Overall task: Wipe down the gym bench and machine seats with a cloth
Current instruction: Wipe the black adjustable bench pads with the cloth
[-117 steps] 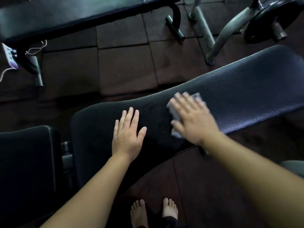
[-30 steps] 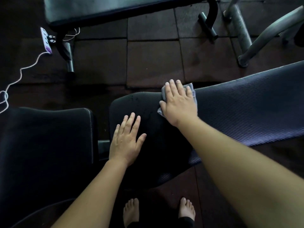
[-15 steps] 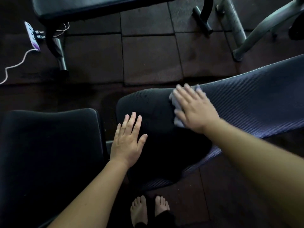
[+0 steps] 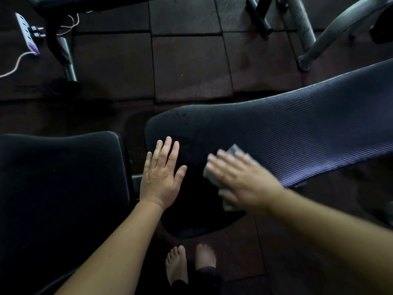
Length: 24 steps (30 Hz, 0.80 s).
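Observation:
A long dark ribbed bench pad (image 4: pixel 287 128) runs from the centre to the upper right. My left hand (image 4: pixel 160 177) lies flat and open on its near left end, fingers spread. My right hand (image 4: pixel 240 179), blurred by motion, presses a grey cloth (image 4: pixel 235 150) onto the pad close to its near edge; the cloth shows at my fingertips and under my palm. A separate black seat pad (image 4: pixel 61 179) sits at the left, a narrow gap away from the bench pad.
Another bench (image 4: pixel 63 50) with a metal leg stands at the top left, beside a white power strip (image 4: pixel 27 33) with a cord. Grey machine tubes (image 4: pixel 302 26) cross the top right. Dark rubber floor tiles (image 4: pixel 187 67) lie between. My bare feet (image 4: pixel 189 265) stand below the pad.
My right hand has swept the cloth from the pad's far edge towards the near edge, closer to me. My left hand has stayed flat in the same place.

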Motion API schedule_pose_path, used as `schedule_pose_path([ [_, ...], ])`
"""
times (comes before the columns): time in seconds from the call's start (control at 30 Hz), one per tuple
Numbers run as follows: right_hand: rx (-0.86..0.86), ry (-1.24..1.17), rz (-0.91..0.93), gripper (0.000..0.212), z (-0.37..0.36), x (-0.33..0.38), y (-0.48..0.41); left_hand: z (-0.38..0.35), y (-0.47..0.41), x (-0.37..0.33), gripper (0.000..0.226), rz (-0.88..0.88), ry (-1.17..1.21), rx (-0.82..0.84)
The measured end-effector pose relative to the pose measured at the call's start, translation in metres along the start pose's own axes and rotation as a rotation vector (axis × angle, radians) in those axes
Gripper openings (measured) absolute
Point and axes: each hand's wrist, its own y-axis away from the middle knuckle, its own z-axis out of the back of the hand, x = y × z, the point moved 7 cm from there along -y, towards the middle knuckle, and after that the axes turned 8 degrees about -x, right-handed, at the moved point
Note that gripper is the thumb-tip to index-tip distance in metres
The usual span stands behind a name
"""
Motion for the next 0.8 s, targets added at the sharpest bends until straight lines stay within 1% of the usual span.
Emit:
schedule_pose_path([
  [0.03,-0.019,0.014,-0.081,0.076,0.005,-0.028,-0.016,0.000,0.000,0.000,0.070,0.004,0.000,0.003],
  [0.1,-0.051,0.021,-0.306,0.075,0.016,-0.076,-0.053,0.001,0.000,-0.001,0.070,0.008,-0.001,0.007],
  [0.17,-0.056,-0.013,-0.508,0.076,0.019,-0.091,-0.075,0.000,0.000,-0.002,0.070,0.007,-0.002,0.012],
  [0.2,-0.070,-0.039,-0.569,0.076,0.017,-0.084,-0.078,0.000,0.000,-0.001,0.070,0.007,-0.001,0.010],
  [0.23,-0.094,-0.048,-0.591,0.077,0.014,-0.068,-0.075,0.000,0.000,-0.001,0.070,0.008,0.001,0.007],
  [0.27,-0.113,-0.042,-0.560,0.077,0.013,-0.044,-0.066,0.000,0.000,-0.001,0.070,0.007,0.001,0.006],
  [0.33,-0.099,-0.053,-0.414,0.077,0.007,0.013,-0.033,-0.001,0.000,0.000,0.071,0.005,-0.004,0.017],
  [0.4,-0.059,-0.097,-0.260,0.075,0.000,0.050,-0.003,0.001,-0.001,-0.001,0.072,0.007,-0.010,0.039],
  [0.47,-0.019,-0.118,-0.146,0.074,-0.001,0.045,-0.001,0.006,-0.002,-0.001,0.073,-0.004,-0.014,0.064],
  [0.5,-0.007,-0.104,-0.133,0.074,-0.002,0.030,-0.011,0.009,-0.003,0.000,0.074,-0.016,-0.018,0.079],
  [0.53,-0.019,-0.076,-0.152,0.074,0.000,0.011,-0.025,0.012,-0.004,0.002,0.074,-0.026,-0.024,0.095],
  [0.57,-0.036,-0.052,-0.214,0.074,0.004,-0.012,-0.044,0.017,-0.005,0.005,0.075,-0.030,-0.032,0.106],
  [0.67,-0.062,-0.038,-0.462,0.075,0.016,-0.064,-0.096,0.038,-0.009,0.026,0.073,-0.003,-0.064,0.093],
  [0.73,-0.035,-0.069,-0.571,0.073,0.016,-0.067,-0.125,0.051,-0.010,0.046,0.073,0.016,-0.102,0.077],
  [0.8,-0.034,-0.089,-0.631,0.074,0.014,-0.055,-0.147,0.062,-0.009,0.067,0.072,0.041,-0.139,0.059],
])
